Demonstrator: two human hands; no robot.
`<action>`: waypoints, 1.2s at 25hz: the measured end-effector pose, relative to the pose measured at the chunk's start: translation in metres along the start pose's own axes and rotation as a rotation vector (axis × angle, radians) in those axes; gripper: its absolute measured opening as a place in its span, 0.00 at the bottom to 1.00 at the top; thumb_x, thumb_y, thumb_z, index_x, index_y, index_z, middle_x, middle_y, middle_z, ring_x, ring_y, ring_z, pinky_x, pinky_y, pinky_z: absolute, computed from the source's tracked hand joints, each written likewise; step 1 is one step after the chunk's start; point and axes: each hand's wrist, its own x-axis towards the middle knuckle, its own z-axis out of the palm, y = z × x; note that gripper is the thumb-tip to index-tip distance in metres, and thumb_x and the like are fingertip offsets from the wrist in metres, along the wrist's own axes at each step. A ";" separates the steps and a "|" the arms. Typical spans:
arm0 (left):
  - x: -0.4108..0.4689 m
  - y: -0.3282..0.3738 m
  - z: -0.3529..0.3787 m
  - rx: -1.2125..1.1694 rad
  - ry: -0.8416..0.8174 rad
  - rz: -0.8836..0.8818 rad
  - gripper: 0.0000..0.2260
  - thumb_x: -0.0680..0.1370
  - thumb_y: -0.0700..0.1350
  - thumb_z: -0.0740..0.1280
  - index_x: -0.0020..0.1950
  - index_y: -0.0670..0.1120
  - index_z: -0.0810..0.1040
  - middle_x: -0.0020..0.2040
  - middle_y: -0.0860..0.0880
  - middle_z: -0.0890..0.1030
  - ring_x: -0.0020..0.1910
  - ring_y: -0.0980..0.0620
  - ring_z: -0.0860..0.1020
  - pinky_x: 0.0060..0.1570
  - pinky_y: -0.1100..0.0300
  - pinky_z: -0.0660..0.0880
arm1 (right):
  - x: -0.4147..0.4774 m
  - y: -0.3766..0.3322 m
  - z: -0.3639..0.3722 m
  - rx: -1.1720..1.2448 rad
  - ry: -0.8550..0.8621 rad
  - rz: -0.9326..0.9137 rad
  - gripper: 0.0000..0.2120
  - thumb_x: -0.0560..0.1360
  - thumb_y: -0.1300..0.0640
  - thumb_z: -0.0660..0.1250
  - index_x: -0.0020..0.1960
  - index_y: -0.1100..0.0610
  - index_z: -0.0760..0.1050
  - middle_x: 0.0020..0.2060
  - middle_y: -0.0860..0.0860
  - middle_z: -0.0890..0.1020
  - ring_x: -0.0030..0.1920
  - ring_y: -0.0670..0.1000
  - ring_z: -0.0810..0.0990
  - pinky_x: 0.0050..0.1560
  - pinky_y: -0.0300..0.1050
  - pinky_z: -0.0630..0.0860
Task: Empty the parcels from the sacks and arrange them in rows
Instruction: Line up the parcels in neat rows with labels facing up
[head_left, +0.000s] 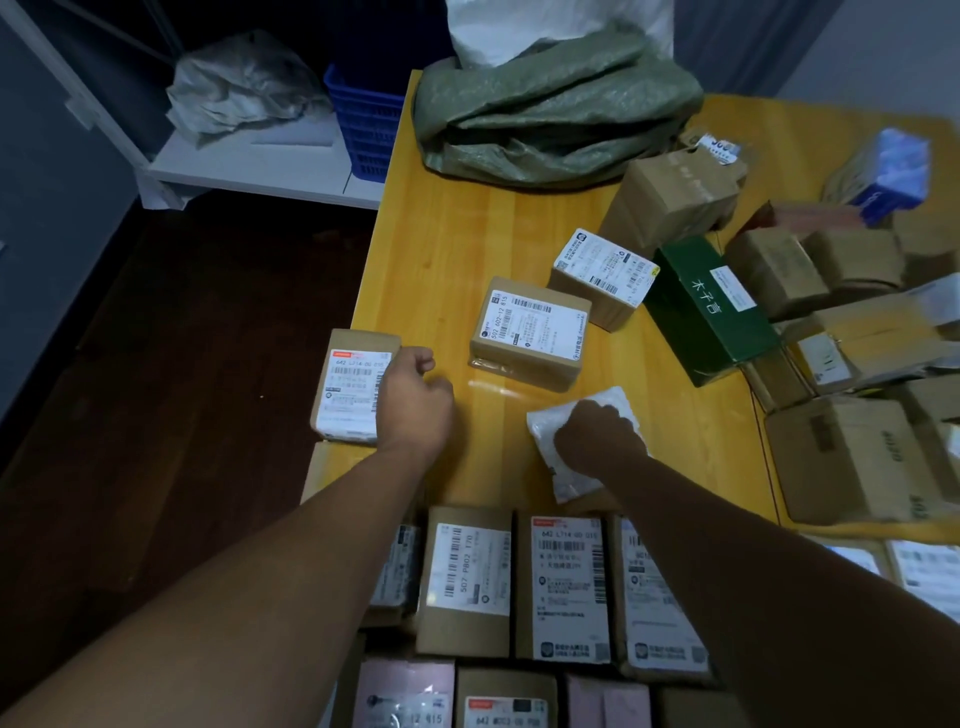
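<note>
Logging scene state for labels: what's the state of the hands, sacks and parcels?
left hand: at brown box right edge, grip unclear
right hand: grips white pouch
green sack: crumpled, lying on table
white sack: standing behind green sack
near parcels: lined in rows

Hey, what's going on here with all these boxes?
A person is sorting parcels on a yellow table. Their left hand holds a labelled cardboard box at the table's left edge, and their right hand grips a white soft packet. Labelled boxes already lie in rows nearest the person, while a loose pile waits on the right. A crumpled green sack lies at the far end.
</note>
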 end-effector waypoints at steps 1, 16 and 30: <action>0.001 0.004 0.004 0.001 -0.006 0.002 0.15 0.78 0.38 0.66 0.64 0.46 0.75 0.60 0.49 0.78 0.60 0.51 0.75 0.62 0.55 0.72 | 0.002 -0.004 -0.004 0.061 0.122 -0.019 0.11 0.79 0.59 0.62 0.59 0.60 0.72 0.56 0.57 0.74 0.62 0.61 0.74 0.60 0.53 0.73; 0.010 0.002 -0.028 -0.011 0.214 0.048 0.16 0.75 0.31 0.61 0.60 0.44 0.77 0.57 0.49 0.77 0.59 0.50 0.75 0.59 0.60 0.71 | 0.017 -0.056 -0.004 -0.132 0.450 -0.299 0.19 0.74 0.46 0.65 0.59 0.58 0.77 0.55 0.57 0.75 0.57 0.60 0.71 0.52 0.51 0.69; -0.006 -0.034 -0.071 0.540 -0.069 -0.111 0.33 0.70 0.45 0.70 0.74 0.54 0.65 0.81 0.43 0.49 0.79 0.40 0.47 0.75 0.37 0.47 | 0.025 -0.073 -0.006 -0.136 0.119 -0.043 0.32 0.71 0.44 0.70 0.70 0.53 0.64 0.73 0.61 0.59 0.73 0.65 0.57 0.72 0.64 0.60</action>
